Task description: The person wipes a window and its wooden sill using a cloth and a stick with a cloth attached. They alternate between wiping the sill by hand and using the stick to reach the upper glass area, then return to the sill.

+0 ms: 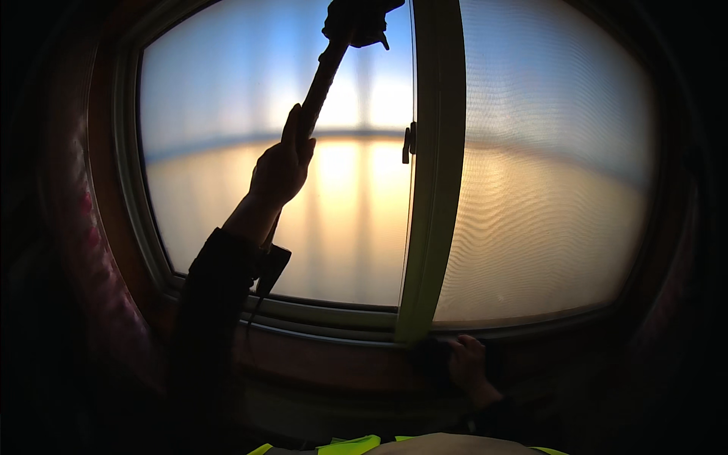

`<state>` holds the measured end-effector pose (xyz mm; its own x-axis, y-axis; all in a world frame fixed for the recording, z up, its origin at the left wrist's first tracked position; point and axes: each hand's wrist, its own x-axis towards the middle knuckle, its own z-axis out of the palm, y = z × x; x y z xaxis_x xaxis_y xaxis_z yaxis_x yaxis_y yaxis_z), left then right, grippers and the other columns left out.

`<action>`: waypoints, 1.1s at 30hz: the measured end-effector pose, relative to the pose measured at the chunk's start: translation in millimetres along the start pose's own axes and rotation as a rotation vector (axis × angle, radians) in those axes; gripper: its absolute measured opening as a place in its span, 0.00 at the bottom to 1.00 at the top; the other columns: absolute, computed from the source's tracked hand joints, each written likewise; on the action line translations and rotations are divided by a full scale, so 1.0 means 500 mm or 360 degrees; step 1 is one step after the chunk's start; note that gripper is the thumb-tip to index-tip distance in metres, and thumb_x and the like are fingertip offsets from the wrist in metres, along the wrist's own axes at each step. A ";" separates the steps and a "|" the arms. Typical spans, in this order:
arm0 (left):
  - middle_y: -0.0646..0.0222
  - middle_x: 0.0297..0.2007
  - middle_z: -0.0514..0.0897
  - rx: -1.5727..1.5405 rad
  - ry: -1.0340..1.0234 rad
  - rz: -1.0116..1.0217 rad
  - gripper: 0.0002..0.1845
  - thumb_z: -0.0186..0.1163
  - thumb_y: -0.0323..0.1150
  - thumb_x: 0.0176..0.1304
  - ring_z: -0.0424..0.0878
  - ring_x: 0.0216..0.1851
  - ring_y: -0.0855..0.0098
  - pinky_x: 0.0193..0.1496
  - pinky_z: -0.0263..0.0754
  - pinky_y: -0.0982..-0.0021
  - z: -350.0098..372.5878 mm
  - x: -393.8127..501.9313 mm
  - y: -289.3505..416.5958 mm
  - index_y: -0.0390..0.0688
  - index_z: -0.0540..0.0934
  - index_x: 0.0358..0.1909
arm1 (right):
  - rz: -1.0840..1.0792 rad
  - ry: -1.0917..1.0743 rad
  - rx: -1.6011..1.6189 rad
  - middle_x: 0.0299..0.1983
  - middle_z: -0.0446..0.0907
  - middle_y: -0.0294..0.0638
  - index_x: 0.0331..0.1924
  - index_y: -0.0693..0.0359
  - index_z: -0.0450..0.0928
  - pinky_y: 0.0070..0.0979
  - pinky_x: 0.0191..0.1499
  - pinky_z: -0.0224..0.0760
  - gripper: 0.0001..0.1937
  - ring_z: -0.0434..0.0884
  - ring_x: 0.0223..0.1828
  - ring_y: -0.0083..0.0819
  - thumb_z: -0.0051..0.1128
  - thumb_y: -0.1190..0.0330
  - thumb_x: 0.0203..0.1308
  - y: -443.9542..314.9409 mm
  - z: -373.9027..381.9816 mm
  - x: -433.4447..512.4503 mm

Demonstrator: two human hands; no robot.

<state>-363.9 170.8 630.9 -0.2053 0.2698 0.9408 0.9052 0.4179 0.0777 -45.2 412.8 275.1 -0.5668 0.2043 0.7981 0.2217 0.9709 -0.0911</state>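
Observation:
My left hand [278, 170], dark against the bright window, is closed around a long handled tool [327, 71]. The tool slants up to the right in front of the left frosted pane [227, 193]; its dark, ragged head [355, 20] is cut off by the top of the view, and its kind cannot be told. A dark flat piece with a thin cord [274, 267] shows beside my left forearm. My right hand [467, 359] is low at the window's bottom ledge, its fingers bent against a dark object [431, 358] that is too shadowed to identify.
A vertical window sash frame [438, 170] with a small latch [409, 143] separates the two panes. The right pane [546, 199] has a rippled look. A wooden sill [330, 355] runs below, and pinkish curtain-like material [94, 250] borders the left side. Bright yellow-green clothing edges show at the bottom.

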 end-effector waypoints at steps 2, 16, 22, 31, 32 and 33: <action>0.55 0.23 0.82 0.0073 0.0041 -0.0015 0.33 0.46 0.45 0.69 0.80 0.24 0.51 0.27 0.74 0.54 -0.010 0.035 -0.017 0.47 0.46 0.70 | 0.0001 0.0024 -0.0003 0.45 0.73 0.47 0.43 0.58 0.76 0.42 0.50 0.62 0.14 0.72 0.48 0.45 0.53 0.73 0.48 0.003 0.007 -0.004; 0.58 0.20 0.79 -0.0285 0.0185 -0.0966 0.35 0.48 0.44 0.68 0.77 0.13 0.61 0.16 0.76 0.65 -0.095 -0.065 -0.153 0.47 0.43 0.70 | 0.0009 -0.0036 0.0076 0.45 0.73 0.47 0.41 0.57 0.76 0.43 0.49 0.62 0.13 0.72 0.49 0.45 0.54 0.71 0.49 -0.004 0.001 0.009; 0.59 0.18 0.79 -0.0510 0.0068 -0.0657 0.36 0.49 0.40 0.68 0.78 0.14 0.62 0.18 0.75 0.65 -0.014 -0.049 -0.033 0.43 0.41 0.70 | 0.0028 -0.0081 0.0024 0.46 0.73 0.48 0.41 0.57 0.77 0.42 0.49 0.62 0.12 0.72 0.49 0.46 0.53 0.71 0.49 -0.017 -0.014 0.012; 0.52 0.22 0.81 -0.0332 -0.0273 -0.0252 0.36 0.42 0.47 0.70 0.80 0.25 0.50 0.28 0.73 0.52 0.076 -0.020 0.097 0.48 0.39 0.71 | 0.0003 0.0002 0.0032 0.46 0.73 0.48 0.41 0.57 0.79 0.42 0.51 0.64 0.12 0.72 0.49 0.47 0.54 0.73 0.50 -0.006 -0.003 0.003; 0.52 0.22 0.81 -0.0275 -0.0252 -0.0224 0.36 0.42 0.47 0.70 0.80 0.24 0.50 0.27 0.73 0.53 0.071 -0.017 0.085 0.48 0.39 0.71 | 0.0023 0.0028 0.0041 0.46 0.73 0.48 0.41 0.56 0.80 0.41 0.51 0.64 0.11 0.72 0.49 0.46 0.54 0.73 0.51 -0.004 0.002 0.001; 0.52 0.21 0.81 -0.0208 -0.0253 -0.0228 0.36 0.43 0.47 0.70 0.80 0.24 0.51 0.27 0.72 0.53 0.065 -0.014 0.068 0.47 0.39 0.71 | 0.0051 0.0037 0.0042 0.46 0.73 0.48 0.40 0.56 0.80 0.41 0.52 0.64 0.11 0.72 0.49 0.46 0.55 0.73 0.52 -0.001 0.007 -0.001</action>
<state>-343.8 211.2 616.3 -0.3816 0.3531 0.8542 0.9009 0.3487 0.2583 -47.8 412.5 272.7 -0.5414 0.2324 0.8080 0.2183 0.9669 -0.1318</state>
